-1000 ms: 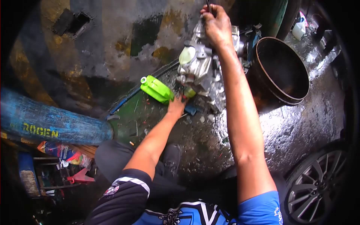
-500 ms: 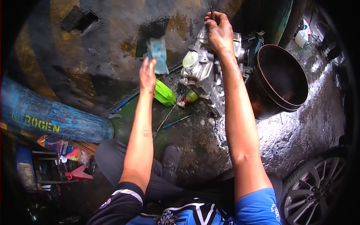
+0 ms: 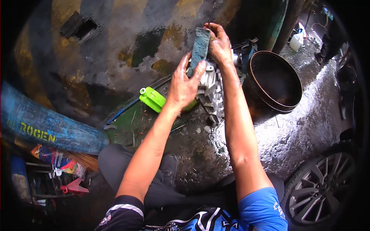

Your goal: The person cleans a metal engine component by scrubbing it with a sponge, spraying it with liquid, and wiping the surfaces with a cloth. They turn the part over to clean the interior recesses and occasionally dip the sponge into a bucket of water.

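A worn blue-grey block or folded pad (image 3: 200, 47) is held up in my left hand (image 3: 184, 82), between thumb and fingers. Close to its right side is my right hand (image 3: 219, 43), its fingers bent near the top of the block; whether they grip anything is hidden. Under both hands lies a silver metal engine part (image 3: 211, 90), partly covered by them. A bright green bottle (image 3: 153, 99) lies left of my left wrist.
A dark open drum (image 3: 274, 82) stands right of the metal part. At the left lies a blue cylinder (image 3: 54, 125) with yellow lettering. A wheel (image 3: 323, 186) is at the lower right, and a white jug (image 3: 296, 41) at the upper right. A person's dark-clothed leg (image 3: 330, 46) shows beyond.
The blue-grey block has left the floor and is now in my left hand, which has moved up and right. My right hand has come lower and nearer to it. The view has shifted slightly.
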The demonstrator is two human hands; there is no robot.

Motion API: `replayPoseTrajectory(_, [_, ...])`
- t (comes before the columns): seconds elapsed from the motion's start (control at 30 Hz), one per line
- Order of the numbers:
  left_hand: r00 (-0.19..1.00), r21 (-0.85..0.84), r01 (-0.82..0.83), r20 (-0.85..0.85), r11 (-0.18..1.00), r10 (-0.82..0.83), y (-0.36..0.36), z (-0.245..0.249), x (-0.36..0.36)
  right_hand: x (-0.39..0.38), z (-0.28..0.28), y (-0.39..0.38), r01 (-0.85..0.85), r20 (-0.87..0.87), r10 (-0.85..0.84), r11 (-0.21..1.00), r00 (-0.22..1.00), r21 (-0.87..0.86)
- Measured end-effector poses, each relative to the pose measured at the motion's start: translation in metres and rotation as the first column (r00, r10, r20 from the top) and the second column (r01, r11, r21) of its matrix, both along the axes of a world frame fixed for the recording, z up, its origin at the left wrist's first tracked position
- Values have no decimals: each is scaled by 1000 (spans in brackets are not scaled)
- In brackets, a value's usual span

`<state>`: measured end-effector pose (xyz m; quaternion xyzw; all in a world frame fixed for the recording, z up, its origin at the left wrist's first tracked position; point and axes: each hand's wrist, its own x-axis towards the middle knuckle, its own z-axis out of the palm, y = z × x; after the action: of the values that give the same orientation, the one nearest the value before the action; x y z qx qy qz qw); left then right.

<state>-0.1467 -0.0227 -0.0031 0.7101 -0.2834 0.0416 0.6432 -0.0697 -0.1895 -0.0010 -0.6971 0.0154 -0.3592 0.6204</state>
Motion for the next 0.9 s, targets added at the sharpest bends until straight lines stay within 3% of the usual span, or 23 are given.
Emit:
replayPoseTrajectory(0.03, [997,-10,-32,73,999,32,-7,3,-7,-1,-1,-3,-25,-23,25,1000,999,-8])
replayPoseTrajectory(0.07, [999,-50,-38,-17,998,37,-13,6,-15,-2,-1,-6,-50,-44,49,999,998,-15])
replayPoseTrajectory(0.1, [997,-66,-70,-20,995,69,-19,3,-16,2,-1,-7,-117,-21,118,992,993,46])
replayPoseTrajectory(0.13, [995,-79,-102,-24,992,100,-24,-1,-17,3,-2,-10,-123,8,123,992,992,-5])
replayPoseTrajectory(0.23, [991,-67,-117,51,991,121,-27,-1,-17,-4,-3,-15,-228,-51,231,972,972,61])
replayPoseTrajectory(0.33, [993,-45,-121,-18,992,120,-28,15,-26,-8,1,-13,-317,-9,322,935,947,160])
replayPoseTrajectory(0.37, [992,39,-99,-79,994,102,-26,24,-29,-12,4,-12,-342,8,349,915,937,215])
replayPoseTrajectory(0.6, [962,21,-190,201,981,182,-51,3,-33,-4,0,-34,-421,43,424,873,905,248])
replayPoseTrajectory(0.67, [961,23,-214,186,977,206,-52,3,-28,-8,-6,-42,-468,74,468,836,881,286])
replayPoseTrajectory(0.7, [959,21,-229,178,973,221,-53,2,-25,-23,5,-39,-430,-20,447,871,894,236])
replayPoseTrajectory(0.8, [984,-17,-152,94,988,153,-50,-1,-5,-47,21,-31,-331,80,322,908,943,258])
replayPoseTrajectory(0.9, [985,12,-166,45,986,165,-43,12,1,-61,31,-23,-507,11,507,860,862,51])
